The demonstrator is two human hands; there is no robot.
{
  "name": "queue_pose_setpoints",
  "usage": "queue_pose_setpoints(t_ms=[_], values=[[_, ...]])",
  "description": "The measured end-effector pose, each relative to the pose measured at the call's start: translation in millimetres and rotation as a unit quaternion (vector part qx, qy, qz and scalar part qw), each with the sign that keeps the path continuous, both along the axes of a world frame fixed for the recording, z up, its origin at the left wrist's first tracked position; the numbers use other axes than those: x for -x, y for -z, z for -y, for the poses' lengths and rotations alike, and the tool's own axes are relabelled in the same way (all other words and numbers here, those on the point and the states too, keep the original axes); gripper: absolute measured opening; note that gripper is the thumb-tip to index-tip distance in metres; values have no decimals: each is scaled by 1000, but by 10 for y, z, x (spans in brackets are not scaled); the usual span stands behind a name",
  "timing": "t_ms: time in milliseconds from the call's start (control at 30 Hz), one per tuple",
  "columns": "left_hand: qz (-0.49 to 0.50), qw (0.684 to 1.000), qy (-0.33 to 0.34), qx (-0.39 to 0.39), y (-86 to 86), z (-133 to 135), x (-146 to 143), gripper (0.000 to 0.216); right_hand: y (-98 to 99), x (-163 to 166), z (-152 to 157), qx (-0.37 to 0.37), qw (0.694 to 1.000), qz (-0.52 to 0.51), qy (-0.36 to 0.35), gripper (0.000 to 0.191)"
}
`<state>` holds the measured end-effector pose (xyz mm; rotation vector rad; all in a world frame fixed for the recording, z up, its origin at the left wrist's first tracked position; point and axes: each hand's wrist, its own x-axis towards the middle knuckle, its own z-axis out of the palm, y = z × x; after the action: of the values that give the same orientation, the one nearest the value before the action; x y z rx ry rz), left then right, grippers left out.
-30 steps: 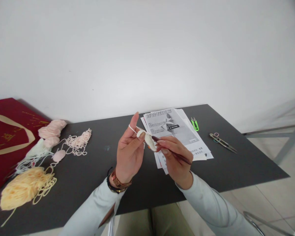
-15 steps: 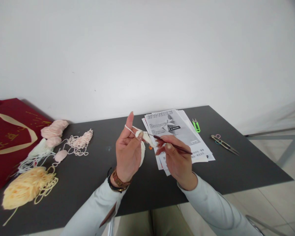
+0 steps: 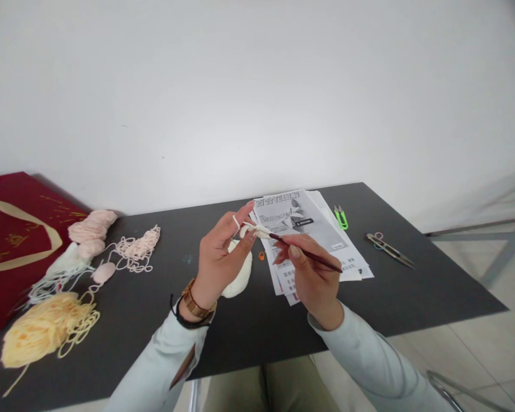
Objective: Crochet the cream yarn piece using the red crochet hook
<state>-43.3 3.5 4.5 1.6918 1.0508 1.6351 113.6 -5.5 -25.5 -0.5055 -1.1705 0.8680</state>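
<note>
My left hand pinches a small white crochet piece between thumb and fingers, and white yarn loops round its index finger. In my right hand is a crochet hook with a dark brown handle, held like a pen. The hook's tip end meets the white piece; the exact stitch is too small to tell. Behind my left hand lies a ball of white yarn, partly hidden by it. A small orange stitch marker rests on the table between my hands.
Printed sheets lie beyond my right hand. Green thread snips and metal snips are to the right. Pink yarn, yellow yarn and a red bag occupy the dark table's left side.
My left hand has turned and its raised index finger has leaned right, toward the hook. More of the white yarn ball shows. The hook has shifted slightly right and down.
</note>
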Motion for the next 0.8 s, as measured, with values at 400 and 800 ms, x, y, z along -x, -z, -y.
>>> queue_pose_setpoints(t_ms=[400,800], values=[[130,987,-49,84,101,5,-197,25,20,53,16,64,995,12,72,15],[265,955,-77,111,270,21,-368,56,-4,40,-99,158,986,-44,-15,11]])
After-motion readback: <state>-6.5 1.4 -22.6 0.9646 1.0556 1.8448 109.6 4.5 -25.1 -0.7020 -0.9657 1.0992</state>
